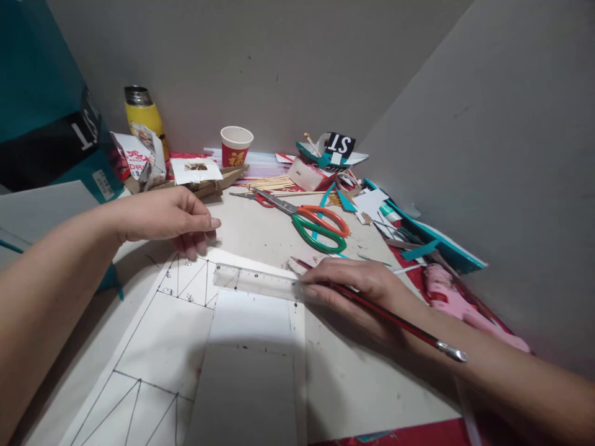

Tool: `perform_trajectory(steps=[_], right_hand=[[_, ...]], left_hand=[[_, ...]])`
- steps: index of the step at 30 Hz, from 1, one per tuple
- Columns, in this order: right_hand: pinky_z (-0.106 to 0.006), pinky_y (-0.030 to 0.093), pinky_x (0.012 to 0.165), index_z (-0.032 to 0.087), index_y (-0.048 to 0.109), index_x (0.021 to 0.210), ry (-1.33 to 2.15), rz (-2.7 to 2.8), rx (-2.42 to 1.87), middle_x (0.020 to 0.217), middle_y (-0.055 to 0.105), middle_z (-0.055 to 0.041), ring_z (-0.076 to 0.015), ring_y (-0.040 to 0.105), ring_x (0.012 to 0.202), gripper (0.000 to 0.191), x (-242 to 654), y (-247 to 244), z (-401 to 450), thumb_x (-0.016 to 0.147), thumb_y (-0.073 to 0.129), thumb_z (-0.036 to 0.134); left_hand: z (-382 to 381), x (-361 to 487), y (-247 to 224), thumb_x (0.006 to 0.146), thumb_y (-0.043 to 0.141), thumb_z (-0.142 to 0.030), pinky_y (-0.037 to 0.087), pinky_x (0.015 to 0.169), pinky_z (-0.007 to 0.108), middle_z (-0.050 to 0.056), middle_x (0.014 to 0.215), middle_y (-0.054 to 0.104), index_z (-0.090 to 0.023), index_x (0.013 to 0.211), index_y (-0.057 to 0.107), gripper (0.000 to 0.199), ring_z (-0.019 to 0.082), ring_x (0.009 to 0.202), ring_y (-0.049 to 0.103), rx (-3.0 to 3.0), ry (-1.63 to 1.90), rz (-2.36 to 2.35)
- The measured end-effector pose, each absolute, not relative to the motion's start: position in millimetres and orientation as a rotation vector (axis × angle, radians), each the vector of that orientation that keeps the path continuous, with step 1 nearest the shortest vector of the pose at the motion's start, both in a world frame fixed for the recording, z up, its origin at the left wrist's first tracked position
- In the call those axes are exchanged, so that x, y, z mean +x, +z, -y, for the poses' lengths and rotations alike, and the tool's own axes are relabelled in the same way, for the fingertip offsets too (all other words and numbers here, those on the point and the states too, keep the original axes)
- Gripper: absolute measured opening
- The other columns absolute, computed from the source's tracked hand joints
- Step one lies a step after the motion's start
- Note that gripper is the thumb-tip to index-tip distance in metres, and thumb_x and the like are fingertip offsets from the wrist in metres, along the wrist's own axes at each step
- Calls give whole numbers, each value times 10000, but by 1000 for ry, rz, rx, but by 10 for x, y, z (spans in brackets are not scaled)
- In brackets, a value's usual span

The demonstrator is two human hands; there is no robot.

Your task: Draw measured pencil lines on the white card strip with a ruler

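Note:
My right hand (356, 288) is closed around a red-and-black pencil (395, 319), its tip pointing left and away from me. Between that hand's thumb and forefinger is the right end of a clear plastic ruler (255, 282). The ruler lies across the top of a blank white card strip (251, 316), which rests on a larger white sheet (139, 334) with triangles and numbers drawn in dark lines. Over the sheet's far left corner my left hand (186, 220) hovers with loosely bent fingers and holds nothing.
Scissors (320, 229) with orange and green handles lie beyond the ruler. Farther back are a red-and-white paper cup (236, 147), a yellow bottle (144, 118) and thin wooden sticks (272, 183). Cardboard scraps and a pink glue gun (465, 310) line the right side; a teal box (41, 105) stands left.

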State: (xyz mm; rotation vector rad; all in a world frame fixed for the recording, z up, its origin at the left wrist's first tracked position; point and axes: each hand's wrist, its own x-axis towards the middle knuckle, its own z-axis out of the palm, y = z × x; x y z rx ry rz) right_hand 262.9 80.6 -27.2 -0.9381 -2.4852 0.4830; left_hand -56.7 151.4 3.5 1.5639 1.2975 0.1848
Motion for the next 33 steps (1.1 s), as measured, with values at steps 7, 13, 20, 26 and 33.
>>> perform_trajectory(steps=[7, 13, 20, 26, 33], right_hand=[[-265, 557, 678, 207, 732, 948, 528, 2438, -913, 818, 754, -46, -166, 715, 737, 175, 2637, -436, -807, 984, 561, 195], [-285, 563, 671, 205, 735, 944, 522, 2468, -914, 824, 760, -61, -179, 714, 737, 186, 2654, -451, -806, 990, 555, 220], [-274, 552, 662, 208, 736, 941, 462, 2485, -904, 807, 758, -58, -176, 707, 724, 216, 2666, -398, -808, 1005, 532, 236], [-261, 552, 629, 203, 737, 911, 401, 2491, -920, 778, 757, -55, -175, 720, 691, 245, 2663, -332, -794, 985, 504, 192], [-270, 551, 637, 217, 751, 919, 420, 2469, -956, 776, 755, -54, -179, 713, 691, 259, 2697, -398, -788, 1001, 507, 251]], left_hand=[[-1374, -325, 38, 724, 778, -547, 456, 498, 224, 14, 580, 659, -189, 633, 671, 384, 140, 534, 592, 1659, 88, -1143], [-1351, -280, 6, 766, 750, -562, 426, 481, 201, -3, 565, 610, -182, 675, 693, 395, 116, 525, 516, 1716, 43, -1113], [-1365, -288, 11, 767, 768, -541, 392, 457, 179, -9, 558, 623, -187, 661, 693, 377, 103, 505, 528, 1694, 19, -1117], [-1359, -315, -33, 748, 788, -503, 506, 551, 210, 17, 654, 715, -205, 781, 782, 299, 152, 599, 660, 1672, 28, -1091], [-1357, -315, -52, 773, 772, -442, 527, 568, 221, 26, 667, 739, -208, 790, 799, 236, 159, 600, 687, 1673, 37, -1063]])
